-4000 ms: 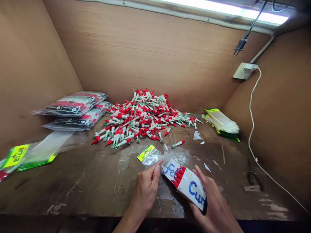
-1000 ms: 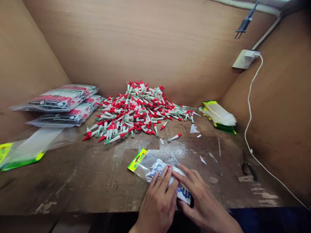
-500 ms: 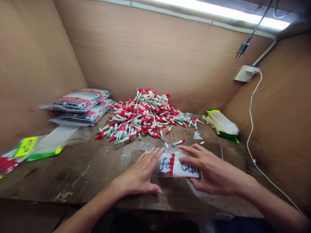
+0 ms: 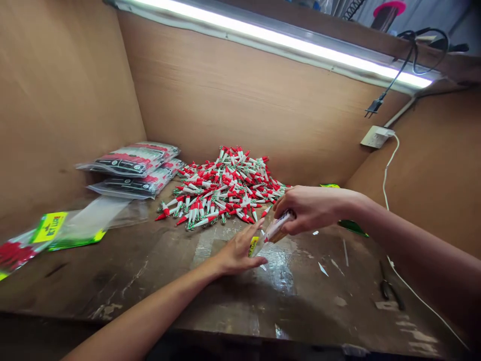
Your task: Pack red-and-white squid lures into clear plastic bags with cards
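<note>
- Hundreds of red-and-white lures form a heap (image 4: 225, 188) at the back of the wooden bench (image 4: 150, 271), beyond both hands and nearer the right one.
- Two stacks of filled bags (image 4: 133, 168) lie far left against the wall, well apart from the hands; flat bags (image 4: 56, 228) with yellow labels lie nearer the front left.
- The right hand (image 4: 308, 208) is clenched around a filled packet (image 4: 276, 229), raised off the bench; the packet's long axis slants down and left, toward the left hand.
- The left hand (image 4: 240, 248) lies low on the bench, fingers spread apart, just beside the packet's lower yellow end (image 4: 254, 245); whether it pinches that end I cannot tell.
- Small white scraps (image 4: 323, 268) lie right of the hands.
</note>
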A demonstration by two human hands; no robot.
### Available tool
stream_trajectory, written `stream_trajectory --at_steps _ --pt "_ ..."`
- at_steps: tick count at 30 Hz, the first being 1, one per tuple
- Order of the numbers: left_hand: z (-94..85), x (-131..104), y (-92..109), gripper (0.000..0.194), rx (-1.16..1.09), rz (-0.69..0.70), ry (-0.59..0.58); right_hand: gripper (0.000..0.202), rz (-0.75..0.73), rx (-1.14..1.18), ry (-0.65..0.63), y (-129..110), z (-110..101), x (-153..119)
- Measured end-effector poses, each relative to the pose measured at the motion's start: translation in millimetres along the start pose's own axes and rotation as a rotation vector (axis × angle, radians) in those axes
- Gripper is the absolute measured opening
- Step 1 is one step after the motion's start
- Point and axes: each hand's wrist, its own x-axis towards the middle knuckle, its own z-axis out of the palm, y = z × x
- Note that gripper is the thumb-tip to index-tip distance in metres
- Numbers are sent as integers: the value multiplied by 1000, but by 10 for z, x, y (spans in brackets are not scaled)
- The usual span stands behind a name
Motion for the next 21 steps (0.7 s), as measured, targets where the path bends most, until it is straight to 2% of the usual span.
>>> stream_trajectory --at_steps 3,5,7,11,15,18,21 --pt "11 -17 34 45 -66 -58 0 41 68 -37 -16 105 -81 234" --pt "-12 -13 69 33 -96 -79 -7 45 140 -29 6 164 -129 342" --pt "-51 1 105 34 -113 -86 8 46 175 37 27 196 -169 391" --pt "-113 53 148 60 -239 -82 30 44 159 173 37 185 -209 390" --pt "-138 87 162 63 -445 -40 -47 47 172 138 13 118 -202 412" --pt "-187 82 190 77 -502 -51 -136 42 80 125 7 17 -166 435" --pt "-258 84 239 89 -471 -73 -156 34 -69 99 -29 -113 -86 443"
